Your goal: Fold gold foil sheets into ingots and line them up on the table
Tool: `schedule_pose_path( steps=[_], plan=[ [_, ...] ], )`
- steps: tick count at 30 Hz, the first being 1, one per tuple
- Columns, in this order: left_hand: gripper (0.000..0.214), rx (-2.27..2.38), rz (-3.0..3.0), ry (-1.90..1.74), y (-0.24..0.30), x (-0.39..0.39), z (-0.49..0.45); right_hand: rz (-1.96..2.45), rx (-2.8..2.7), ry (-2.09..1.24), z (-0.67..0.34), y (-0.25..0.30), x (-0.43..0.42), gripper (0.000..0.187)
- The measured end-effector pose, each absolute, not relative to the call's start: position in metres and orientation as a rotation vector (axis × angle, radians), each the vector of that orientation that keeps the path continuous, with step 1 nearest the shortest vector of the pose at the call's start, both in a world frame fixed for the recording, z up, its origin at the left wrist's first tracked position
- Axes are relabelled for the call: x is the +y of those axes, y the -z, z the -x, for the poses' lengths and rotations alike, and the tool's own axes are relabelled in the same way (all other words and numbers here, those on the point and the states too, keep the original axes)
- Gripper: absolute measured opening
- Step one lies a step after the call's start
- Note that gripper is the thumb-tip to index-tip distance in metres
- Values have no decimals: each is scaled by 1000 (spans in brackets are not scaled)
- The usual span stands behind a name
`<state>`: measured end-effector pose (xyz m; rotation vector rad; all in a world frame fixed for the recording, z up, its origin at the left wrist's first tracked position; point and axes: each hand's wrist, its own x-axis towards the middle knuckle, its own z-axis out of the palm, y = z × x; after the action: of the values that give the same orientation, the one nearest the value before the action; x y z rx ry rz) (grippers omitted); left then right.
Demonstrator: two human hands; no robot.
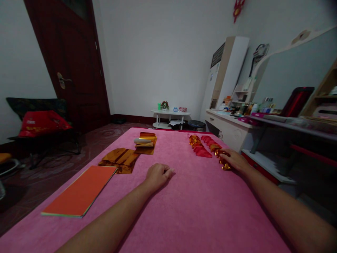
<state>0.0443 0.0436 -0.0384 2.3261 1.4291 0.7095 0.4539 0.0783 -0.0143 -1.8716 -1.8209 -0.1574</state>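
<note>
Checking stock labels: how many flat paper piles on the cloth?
3: orange stack nearest, gold foil sheets behind it, gold foil pile farther back under a white object. None seem hidden.

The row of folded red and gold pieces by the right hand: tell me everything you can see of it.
The row of folded pieces lies on the pink cloth, right of the middle, running away from the person. The pieces look like shiny foil paper, some gold and some red. They are small, creased and packed close together. The right hand rests on the nearest gold piece; whether it grips it cannot be told. Nothing else touches the row.
</note>
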Motion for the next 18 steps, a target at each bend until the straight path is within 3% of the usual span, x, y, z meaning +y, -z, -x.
schedule_pose_path(
  steps=[7, 12, 18],
  plan=[
    [48, 1443, -2313, -692, 38, 43, -45, 1696, -1515, 351, -408, 3, 67, 42],
    [49, 1437, -2332, -703, 41, 45, -46, 1264, -1890, 239, -308, -9, 54, 25],
    [47, 1394, -2338, -704, 45, 46, -44, 1753, -1946, 421, -310, -14, 75, 31]
  ],
)
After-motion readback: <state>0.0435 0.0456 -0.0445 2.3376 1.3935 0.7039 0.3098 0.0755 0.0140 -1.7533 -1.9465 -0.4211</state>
